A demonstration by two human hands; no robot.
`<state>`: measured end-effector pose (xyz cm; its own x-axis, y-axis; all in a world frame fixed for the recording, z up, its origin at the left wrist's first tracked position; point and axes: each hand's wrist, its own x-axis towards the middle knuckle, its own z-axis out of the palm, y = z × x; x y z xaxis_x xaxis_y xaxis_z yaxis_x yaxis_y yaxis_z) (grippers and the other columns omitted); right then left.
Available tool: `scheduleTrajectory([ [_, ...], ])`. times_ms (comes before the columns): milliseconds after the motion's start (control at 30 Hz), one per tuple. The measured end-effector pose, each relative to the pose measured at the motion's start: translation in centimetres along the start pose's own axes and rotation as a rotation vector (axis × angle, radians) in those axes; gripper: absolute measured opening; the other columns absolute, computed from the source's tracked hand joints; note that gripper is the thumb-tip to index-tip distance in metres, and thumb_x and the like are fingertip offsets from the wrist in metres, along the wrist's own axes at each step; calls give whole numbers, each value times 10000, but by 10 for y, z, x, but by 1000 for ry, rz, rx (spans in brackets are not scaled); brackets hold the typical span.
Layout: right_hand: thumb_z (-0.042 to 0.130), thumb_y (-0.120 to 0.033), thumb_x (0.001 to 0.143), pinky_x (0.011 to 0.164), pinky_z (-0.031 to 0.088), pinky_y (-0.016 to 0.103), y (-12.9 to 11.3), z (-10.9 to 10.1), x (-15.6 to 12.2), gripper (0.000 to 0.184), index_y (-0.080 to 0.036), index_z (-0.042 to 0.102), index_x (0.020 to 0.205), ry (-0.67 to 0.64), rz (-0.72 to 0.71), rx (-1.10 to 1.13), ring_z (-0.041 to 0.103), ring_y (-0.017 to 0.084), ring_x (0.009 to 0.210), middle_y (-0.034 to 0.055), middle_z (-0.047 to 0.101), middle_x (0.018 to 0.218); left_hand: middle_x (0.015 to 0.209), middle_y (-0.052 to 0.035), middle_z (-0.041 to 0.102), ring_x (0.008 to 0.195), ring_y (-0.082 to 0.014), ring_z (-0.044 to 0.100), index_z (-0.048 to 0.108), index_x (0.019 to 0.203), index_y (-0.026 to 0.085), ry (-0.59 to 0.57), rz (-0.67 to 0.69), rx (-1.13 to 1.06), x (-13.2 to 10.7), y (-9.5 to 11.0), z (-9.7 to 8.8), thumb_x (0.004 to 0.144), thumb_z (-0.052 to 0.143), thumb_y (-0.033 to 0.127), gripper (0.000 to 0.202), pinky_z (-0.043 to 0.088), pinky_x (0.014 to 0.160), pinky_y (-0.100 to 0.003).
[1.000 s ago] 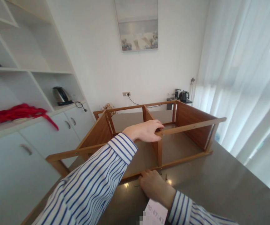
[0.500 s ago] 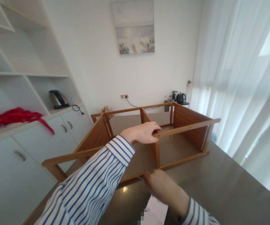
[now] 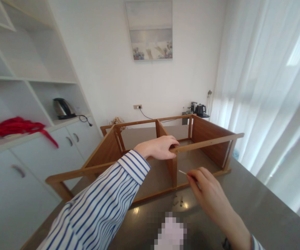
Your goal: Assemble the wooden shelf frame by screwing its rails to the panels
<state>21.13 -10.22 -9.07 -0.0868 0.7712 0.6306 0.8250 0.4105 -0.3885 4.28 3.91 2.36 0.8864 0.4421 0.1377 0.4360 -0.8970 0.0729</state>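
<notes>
Left hand [image 3: 160,147]: stays clamped on top rail of brown wooden frame [image 3: 212,141].
Right hand [image 3: 208,189]: lifted off grey bench [image 3: 256,208], now pinches thin metal pin [image 3: 183,172].

Grey-brown glossy desk [image 3: 256,208], runs from near edge to far wall. Open wooden frame [image 3: 105,151] lies on it, spans left to right across the middle, one divider inside. Few small screws [image 3: 178,200] loose on the desk just near of the frame's near rail. Pale paper [image 3: 171,233] at near edge, blurred.
</notes>
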Motion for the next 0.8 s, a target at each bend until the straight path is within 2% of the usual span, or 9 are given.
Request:
scheduleTrajectory([
  [133, 464, -225, 909, 746, 435, 332, -2, -9, 14, 130, -176, 584, 909, 183, -41, -139, 546, 191, 804, 63, 585, 816, 1151, -112, 588, 995, -198, 562, 582, 1154, 117, 7, 1, 2, 0, 0, 1, 748, 585, 357, 472, 428, 877, -278],
  [233, 457, -212, 913, 746, 431, 330, -7, -12, 24, 135, -170, 583, 890, 247, -111, -206, 538, 192, 800, 65, 580, 798, 1143, -106, 592, 990, -196, 564, 586, 1147, 125, 6, 4, 1, 0, 0, 1, 750, 582, 349, 456, 430, 869, -276],
  [467, 482, -170, 900, 707, 426, 327, -18, -10, 36, 113, -153, 585, 858, 261, -171, -275, 518, 195, 763, 58, 558, 761, 1113, -105, 600, 953, -192, 570, 604, 1112, 121, 4, 16, 1, 1, 1, 0, 742, 585, 326, 423, 438, 839, -266],
  [800, 482, -164, 899, 722, 430, 334, -17, -8, 38, 111, -149, 590, 875, 242, -183, -312, 517, 201, 775, 58, 555, 762, 1104, -98, 605, 948, -190, 574, 607, 1109, 132, 5, 10, -19, 1, 1, 0, 744, 585, 332, 417, 438, 839, -264],
])
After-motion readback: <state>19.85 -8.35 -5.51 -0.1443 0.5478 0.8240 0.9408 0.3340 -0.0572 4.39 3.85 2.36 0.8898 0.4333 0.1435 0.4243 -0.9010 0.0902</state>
